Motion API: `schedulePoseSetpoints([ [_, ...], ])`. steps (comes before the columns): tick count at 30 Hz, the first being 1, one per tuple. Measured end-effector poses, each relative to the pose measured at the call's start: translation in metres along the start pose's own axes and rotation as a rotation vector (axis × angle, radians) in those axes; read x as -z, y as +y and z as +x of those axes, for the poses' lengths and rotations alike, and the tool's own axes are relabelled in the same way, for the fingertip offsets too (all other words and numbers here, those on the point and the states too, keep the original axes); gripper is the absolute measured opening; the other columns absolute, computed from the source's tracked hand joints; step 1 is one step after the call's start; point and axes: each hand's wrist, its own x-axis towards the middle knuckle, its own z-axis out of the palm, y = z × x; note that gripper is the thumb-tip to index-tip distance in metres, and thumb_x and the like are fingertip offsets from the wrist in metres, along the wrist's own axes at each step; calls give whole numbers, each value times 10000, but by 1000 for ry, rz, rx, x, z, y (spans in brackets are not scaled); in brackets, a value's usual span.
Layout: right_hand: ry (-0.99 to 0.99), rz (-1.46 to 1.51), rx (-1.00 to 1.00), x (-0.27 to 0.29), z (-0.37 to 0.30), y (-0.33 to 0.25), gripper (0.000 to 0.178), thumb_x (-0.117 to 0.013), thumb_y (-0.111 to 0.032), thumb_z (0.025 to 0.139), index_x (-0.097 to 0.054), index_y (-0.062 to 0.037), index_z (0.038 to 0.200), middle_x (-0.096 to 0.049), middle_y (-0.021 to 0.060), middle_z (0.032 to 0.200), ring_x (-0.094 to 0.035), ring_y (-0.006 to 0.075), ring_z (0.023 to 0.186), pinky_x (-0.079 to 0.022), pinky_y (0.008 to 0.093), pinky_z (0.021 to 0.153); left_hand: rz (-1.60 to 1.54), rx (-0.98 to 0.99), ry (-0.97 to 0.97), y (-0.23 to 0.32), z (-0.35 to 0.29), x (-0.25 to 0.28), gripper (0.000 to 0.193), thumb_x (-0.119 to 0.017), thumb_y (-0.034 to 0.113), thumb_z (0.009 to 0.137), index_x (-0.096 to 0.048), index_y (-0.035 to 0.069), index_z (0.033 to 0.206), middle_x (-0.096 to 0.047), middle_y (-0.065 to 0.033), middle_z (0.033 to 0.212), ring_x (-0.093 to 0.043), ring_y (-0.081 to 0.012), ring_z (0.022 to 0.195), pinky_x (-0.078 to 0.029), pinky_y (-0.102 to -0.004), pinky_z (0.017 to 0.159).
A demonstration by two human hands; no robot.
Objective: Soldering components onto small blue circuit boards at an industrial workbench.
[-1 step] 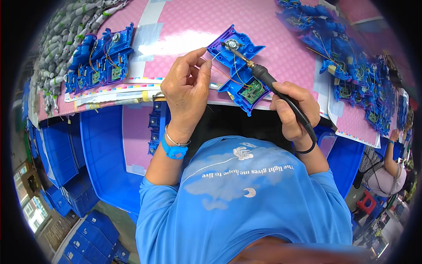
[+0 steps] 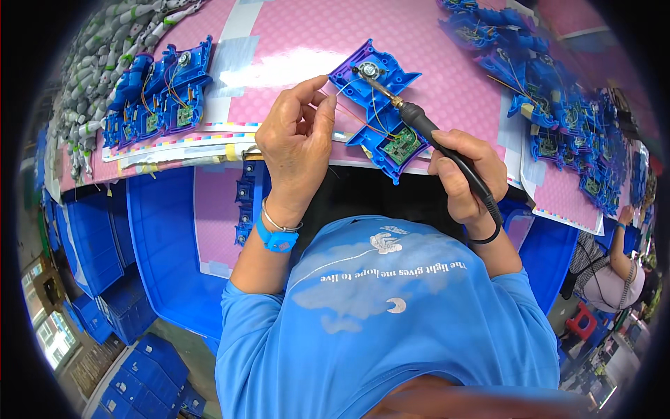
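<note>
My right hand grips a black-handled soldering iron. Its metal tip rests at the edge of a round speaker set in the upper part of a blue plastic housing. Lower in that housing sits a green circuit board, joined to the speaker area by thin wires. My left hand is beside the housing's left side, fingers curled and thumb close to the index finger. A thin red wire runs from the board towards those fingertips; the exact point of grip is too fine to see.
Similar blue housings lie at the left, and many more at the right. Grey-and-white parts are heaped at the far left. Blue bins stand below the pink table. Another person is at the far right.
</note>
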Motion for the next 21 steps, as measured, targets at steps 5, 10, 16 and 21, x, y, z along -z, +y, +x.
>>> schedulePoseSetpoints([
  [5,1,-13,1,-1,2,-1,285,-614,-53,919,-621,93,1163,-693,164,850,-651,150,685,-530,268,646,9,-23,10,-1,1,-1,237,-743,-19,873,-718,21,1105,-699,-47,866,-603,-57,635,-488,-202,534],
  [10,0,-51,-2,-1,3,-2,281,-613,-49,913,-628,93,1156,-699,161,849,-658,149,687,-530,263,648,2,-12,-1,-2,3,-2,237,-756,-14,865,-718,19,1097,-703,-48,856,-601,-61,630,-491,-208,535],
  [16,-8,-58,-6,-1,5,-3,282,-613,-47,908,-631,94,1152,-702,161,845,-665,150,689,-530,261,645,-1,-23,-7,-5,7,-3,231,-762,-8,867,-718,15,1092,-709,-50,853,-602,-59,621,-484,-206,526],
  [21,-13,-58,-2,0,6,-3,284,-619,-53,910,-631,95,1152,-700,159,831,-663,151,684,-527,263,636,6,-28,-14,-3,8,-4,244,-766,-15,858,-717,16,1095,-717,-52,857,-605,-57,617,-483,-204,522],
])
